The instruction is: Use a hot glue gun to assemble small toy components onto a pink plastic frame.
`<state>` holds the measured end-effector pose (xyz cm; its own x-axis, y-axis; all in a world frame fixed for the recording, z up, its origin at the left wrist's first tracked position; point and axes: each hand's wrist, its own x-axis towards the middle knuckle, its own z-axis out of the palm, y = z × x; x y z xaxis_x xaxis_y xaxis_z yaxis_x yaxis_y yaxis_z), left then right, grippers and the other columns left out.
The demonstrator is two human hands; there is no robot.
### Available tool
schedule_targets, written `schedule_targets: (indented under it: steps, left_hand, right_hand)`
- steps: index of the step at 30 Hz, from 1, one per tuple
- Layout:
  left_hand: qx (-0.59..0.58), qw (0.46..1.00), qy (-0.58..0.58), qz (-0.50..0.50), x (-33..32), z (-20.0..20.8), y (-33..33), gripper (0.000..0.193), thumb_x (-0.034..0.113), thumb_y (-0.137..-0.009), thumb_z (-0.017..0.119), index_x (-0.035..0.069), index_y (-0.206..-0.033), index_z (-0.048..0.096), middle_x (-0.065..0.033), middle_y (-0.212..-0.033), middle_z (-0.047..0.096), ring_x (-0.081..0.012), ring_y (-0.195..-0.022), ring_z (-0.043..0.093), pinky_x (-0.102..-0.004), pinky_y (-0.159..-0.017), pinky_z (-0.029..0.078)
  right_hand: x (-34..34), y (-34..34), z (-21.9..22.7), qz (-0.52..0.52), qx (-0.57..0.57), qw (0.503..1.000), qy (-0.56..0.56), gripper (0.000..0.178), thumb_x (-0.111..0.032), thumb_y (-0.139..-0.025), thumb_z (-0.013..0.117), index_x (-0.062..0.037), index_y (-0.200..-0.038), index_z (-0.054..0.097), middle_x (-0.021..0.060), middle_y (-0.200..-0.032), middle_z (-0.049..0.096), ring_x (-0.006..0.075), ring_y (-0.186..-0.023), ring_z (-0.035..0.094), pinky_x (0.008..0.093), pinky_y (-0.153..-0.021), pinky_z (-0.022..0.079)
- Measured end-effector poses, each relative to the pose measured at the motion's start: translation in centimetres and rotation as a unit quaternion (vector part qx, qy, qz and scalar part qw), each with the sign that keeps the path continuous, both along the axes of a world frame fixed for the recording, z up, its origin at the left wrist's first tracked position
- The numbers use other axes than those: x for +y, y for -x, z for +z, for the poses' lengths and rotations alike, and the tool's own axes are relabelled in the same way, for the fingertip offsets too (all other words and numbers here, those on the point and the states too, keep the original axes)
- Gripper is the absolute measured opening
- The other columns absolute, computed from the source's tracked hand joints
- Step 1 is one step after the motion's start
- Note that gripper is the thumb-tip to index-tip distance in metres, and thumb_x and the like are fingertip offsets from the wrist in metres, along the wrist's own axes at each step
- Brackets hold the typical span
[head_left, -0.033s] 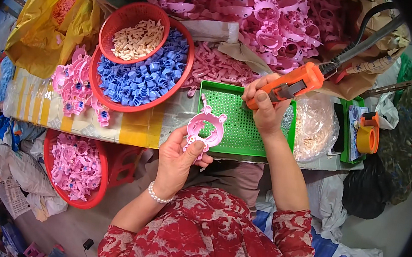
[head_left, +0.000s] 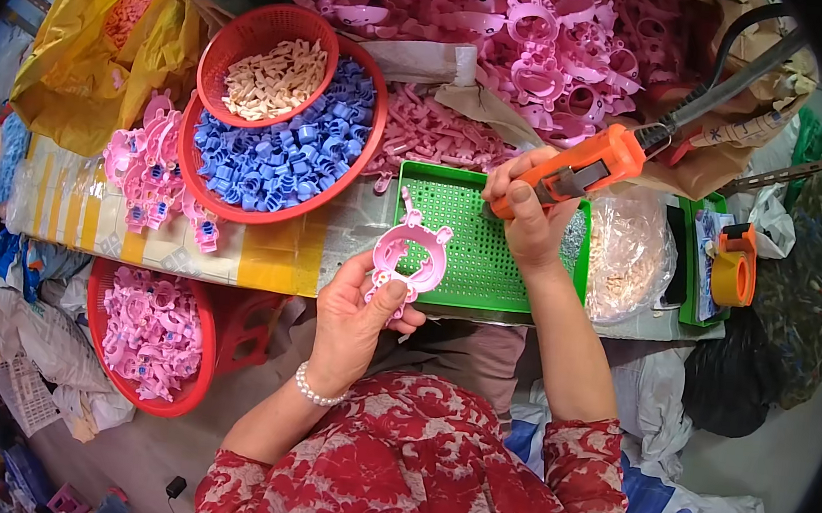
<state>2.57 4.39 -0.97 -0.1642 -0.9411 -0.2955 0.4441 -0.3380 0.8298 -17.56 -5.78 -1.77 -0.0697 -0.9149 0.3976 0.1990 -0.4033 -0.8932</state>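
Between the thumb and fingers of my left hand [head_left: 356,319] is a pink plastic ring-shaped part [head_left: 436,270], with its arm pointing up and small lugs round its edge. My right hand [head_left: 535,224] is wrapped round an orange electric screwdriver [head_left: 591,165], whose cable runs to the upper right. The driver's tip is hidden by the fingers. Below both hands lies a green perforated tray [head_left: 473,281]; the pink part overlaps its left side. Small metal screws [head_left: 574,236] fill a narrow section at the tray's right end, beside my right wrist.
Blue clips [head_left: 275,167] fill a red basket [head_left: 379,103], topped by a smaller basket of cream pieces [head_left: 274,79]. Pink assemblies [head_left: 150,164] lie left of it; more fill a red basket [head_left: 209,366] below. Pink parts [head_left: 554,41] heap behind. A clear bag [head_left: 632,255] sits right.
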Motion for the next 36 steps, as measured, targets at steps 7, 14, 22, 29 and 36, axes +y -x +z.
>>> schedule_targets:
  steps: [7,14,22,29,36]
  left_hand:
    - [0.031,0.999,-0.019,-0.008,-0.1,-0.1,-0.1,0.045,0.021,-0.09,0.062,-0.002,-0.125,0.045,-0.01,-0.094,0.064,-0.0143,-0.069,0.066,-0.0235,-0.059,0.056]
    - [0.042,0.998,-0.022,-0.037,-0.3,0.9,-0.5,0.044,0.004,-0.088,0.058,-0.002,-0.128,0.041,-0.0112,-0.101,0.062,-0.0155,-0.077,0.066,-0.0245,-0.065,0.056]
    - [0.034,0.998,-0.039,-0.048,-0.7,1.0,0.3,0.049,-0.005,-0.084,0.057,-0.001,-0.129,0.038,-0.0103,-0.1,0.062,-0.0138,-0.079,0.065,-0.0234,-0.067,0.054]
    - [0.033,0.998,-0.015,-0.052,-0.6,0.8,0.8,0.047,-0.004,-0.085,0.058,-0.001,-0.128,0.039,-0.0095,-0.097,0.062,-0.013,-0.079,0.064,-0.023,-0.067,0.054]
    - [0.037,0.998,-0.016,-0.04,-0.7,0.9,1.0,0.047,-0.003,-0.086,0.059,-0.001,-0.128,0.038,-0.009,-0.096,0.063,-0.0119,-0.078,0.064,-0.0214,-0.066,0.053]
  right_hand:
    - [0.1,0.0,0.0,-0.005,0.007,1.0,0.006,0.04,-0.032,-0.079,0.072,-0.0052,-0.092,0.045,0.0068,-0.073,0.053,0.0169,-0.063,0.054,0.031,-0.06,0.048]
    - [1.3,-0.4,2.9,0.013,-0.011,1.0,0.004,0.046,-0.039,-0.078,0.071,-0.0056,-0.094,0.044,0.0069,-0.073,0.053,0.0182,-0.066,0.054,0.0318,-0.063,0.048]
    - [4.9,-1.6,7.5,0.106,-0.025,0.994,0.028,0.053,-0.05,-0.08,0.067,-0.0058,-0.095,0.041,0.0069,-0.076,0.051,0.0196,-0.07,0.051,0.0325,-0.065,0.046]
    - [7.4,-3.6,8.6,0.13,-0.003,0.991,0.033,0.067,-0.063,-0.072,0.068,-0.0067,-0.095,0.04,0.006,-0.078,0.052,0.0195,-0.071,0.053,0.0341,-0.066,0.048]
    - [7.5,-4.1,7.1,0.201,-0.092,0.975,0.021,0.064,-0.04,-0.065,0.085,-0.0051,-0.096,0.042,0.009,-0.086,0.054,0.02,-0.081,0.054,0.0324,-0.075,0.047]
